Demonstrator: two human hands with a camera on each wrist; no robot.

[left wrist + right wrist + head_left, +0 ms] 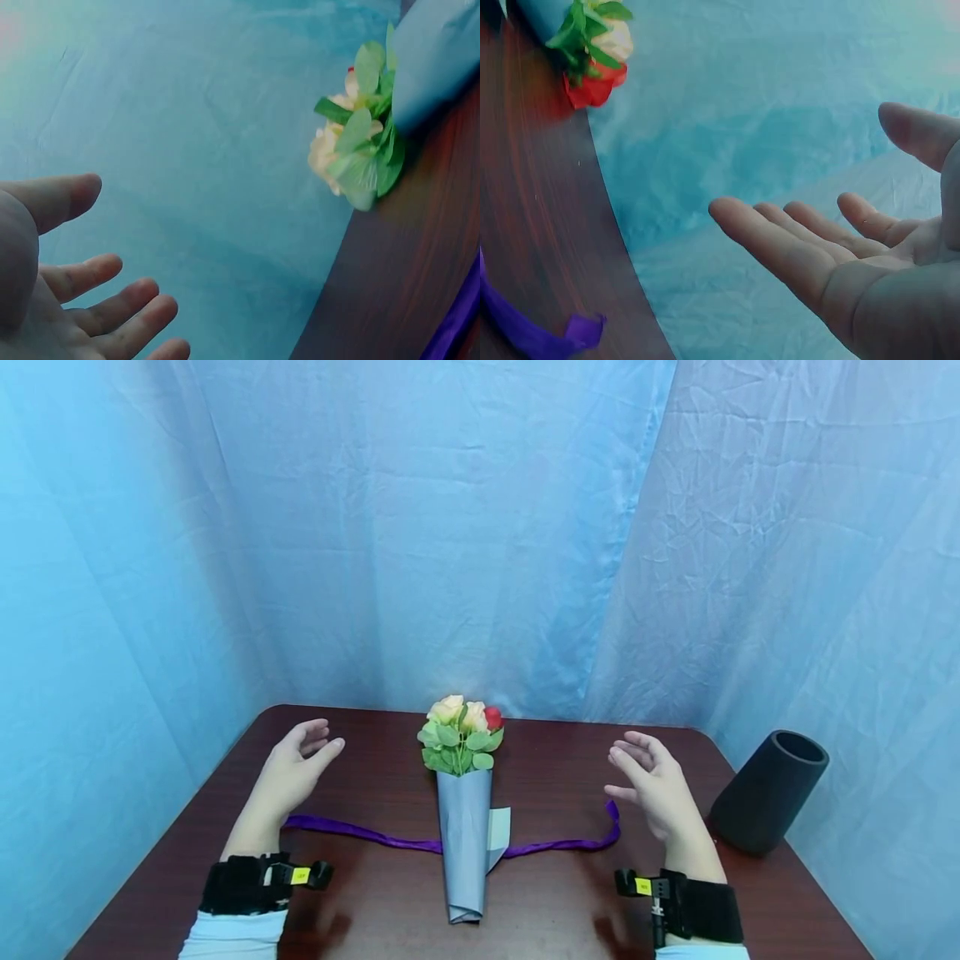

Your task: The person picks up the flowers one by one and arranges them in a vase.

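A small bouquet lies on the table, its cream and red flowers (459, 713) and green leaves pointing away from me. Grey-blue wrapping paper (463, 843) is rolled round the stems, with a pale flap on its right side. Beneath the wrapped stems runs a purple ribbon (360, 832), stretching out to both sides. My left hand (294, 768) hovers left of the bouquet, over the ribbon's left part, fingers relaxed and holding nothing. On the other side my right hand (651, 785) is raised near the ribbon's curled right end, its fingers spread and the palm bare in the right wrist view.
A black vase (768, 793) stands at the table's right side, beyond my right hand. The dark wood table (375, 910) has rounded far corners. Light blue cloth (450, 527) hangs behind it and along both sides.
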